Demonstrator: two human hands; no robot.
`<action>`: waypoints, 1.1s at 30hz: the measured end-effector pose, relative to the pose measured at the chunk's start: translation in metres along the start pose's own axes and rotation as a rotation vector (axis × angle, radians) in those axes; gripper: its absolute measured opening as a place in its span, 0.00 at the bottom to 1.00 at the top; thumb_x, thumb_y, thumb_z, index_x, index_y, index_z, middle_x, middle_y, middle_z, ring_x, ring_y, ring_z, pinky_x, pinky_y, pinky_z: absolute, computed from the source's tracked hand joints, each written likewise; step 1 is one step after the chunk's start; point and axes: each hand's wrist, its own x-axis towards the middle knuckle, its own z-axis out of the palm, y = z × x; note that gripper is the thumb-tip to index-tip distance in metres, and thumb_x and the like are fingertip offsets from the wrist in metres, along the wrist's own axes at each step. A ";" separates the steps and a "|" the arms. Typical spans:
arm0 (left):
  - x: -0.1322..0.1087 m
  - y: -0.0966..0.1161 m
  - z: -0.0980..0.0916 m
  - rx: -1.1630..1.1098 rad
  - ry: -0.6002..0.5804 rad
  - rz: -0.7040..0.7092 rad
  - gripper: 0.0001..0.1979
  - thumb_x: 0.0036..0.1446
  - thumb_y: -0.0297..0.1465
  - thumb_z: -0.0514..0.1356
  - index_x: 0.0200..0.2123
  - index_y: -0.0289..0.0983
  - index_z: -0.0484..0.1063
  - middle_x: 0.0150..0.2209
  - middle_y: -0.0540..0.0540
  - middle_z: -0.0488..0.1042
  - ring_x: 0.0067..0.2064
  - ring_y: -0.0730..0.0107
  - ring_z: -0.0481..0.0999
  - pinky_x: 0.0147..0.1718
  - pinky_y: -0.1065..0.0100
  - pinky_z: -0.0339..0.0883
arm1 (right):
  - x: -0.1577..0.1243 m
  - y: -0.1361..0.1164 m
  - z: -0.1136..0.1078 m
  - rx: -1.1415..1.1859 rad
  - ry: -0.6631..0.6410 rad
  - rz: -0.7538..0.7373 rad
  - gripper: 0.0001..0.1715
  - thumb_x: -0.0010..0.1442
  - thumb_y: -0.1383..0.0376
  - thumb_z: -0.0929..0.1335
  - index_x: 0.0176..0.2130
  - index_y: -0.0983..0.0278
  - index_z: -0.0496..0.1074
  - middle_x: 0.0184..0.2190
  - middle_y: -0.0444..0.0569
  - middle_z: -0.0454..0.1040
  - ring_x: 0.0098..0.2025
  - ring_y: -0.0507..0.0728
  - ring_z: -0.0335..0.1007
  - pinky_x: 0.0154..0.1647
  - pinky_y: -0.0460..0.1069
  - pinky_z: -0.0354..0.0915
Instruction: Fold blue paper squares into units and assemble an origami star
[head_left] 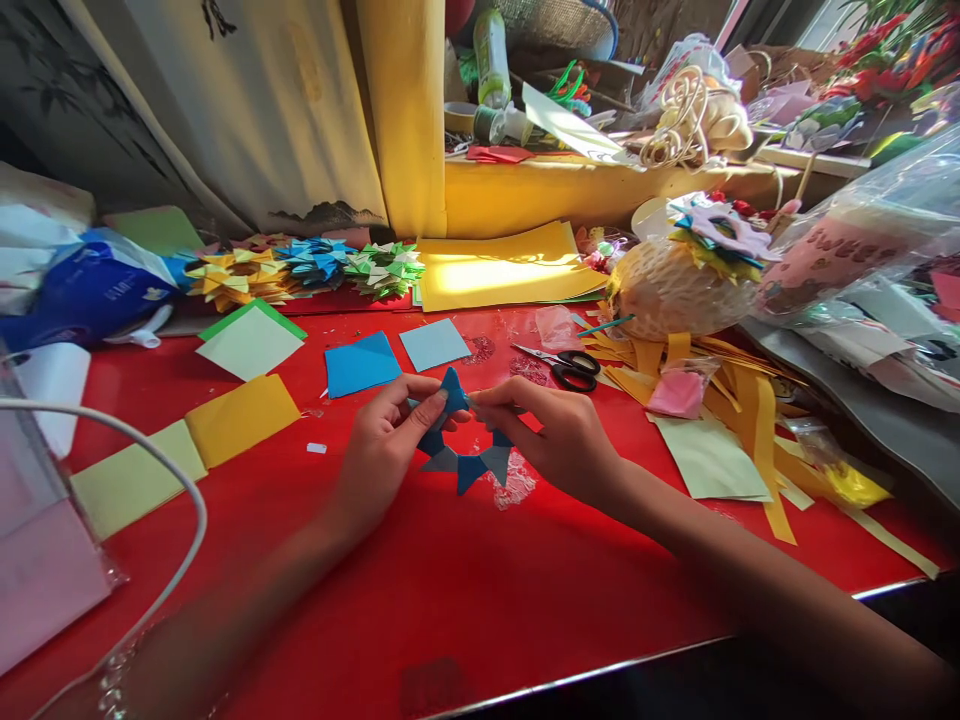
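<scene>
Between my two hands is a blue paper star ring (471,472), made of folded pointed pieces in darker and greyish blue. My left hand (394,425) pinches its upper left part, thumb on top of a bright blue point. Opposite it, my right hand (551,425) grips the upper right of the ring with fingertips pressed together. The fingers hide some of the ring's upper side. Beyond my hands lie a stack of blue paper squares (363,364) and a light blue stack (435,344). Scissors (566,366) with black handles rest just past my right hand.
Green (251,340), orange-yellow (244,418) and pale yellow paper squares (139,475) lie on the left of the red table (360,620). Finished paper stars (311,265) line the back. Orange paper strips (761,440) clutter the right. A white cable (199,520) arches at the left.
</scene>
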 end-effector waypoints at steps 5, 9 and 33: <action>0.000 0.000 0.000 0.018 -0.001 0.003 0.10 0.53 0.38 0.58 0.33 0.37 0.69 0.30 0.48 0.77 0.33 0.68 0.76 0.31 0.70 0.71 | 0.002 -0.001 -0.003 0.001 -0.003 0.044 0.05 0.57 0.69 0.64 0.33 0.65 0.70 0.26 0.45 0.76 0.26 0.48 0.70 0.26 0.41 0.62; -0.001 -0.001 0.001 0.029 -0.008 0.038 0.10 0.54 0.38 0.57 0.33 0.37 0.69 0.31 0.47 0.77 0.33 0.69 0.76 0.32 0.71 0.70 | 0.004 -0.002 -0.005 0.006 0.000 0.022 0.05 0.58 0.70 0.63 0.32 0.65 0.69 0.27 0.45 0.76 0.27 0.48 0.71 0.26 0.41 0.62; 0.000 -0.004 0.002 0.030 -0.048 -0.030 0.10 0.53 0.38 0.58 0.34 0.37 0.69 0.28 0.49 0.75 0.32 0.70 0.75 0.29 0.73 0.69 | 0.003 0.002 -0.002 0.029 -0.049 0.058 0.04 0.58 0.69 0.63 0.35 0.67 0.67 0.28 0.45 0.74 0.28 0.48 0.70 0.29 0.42 0.62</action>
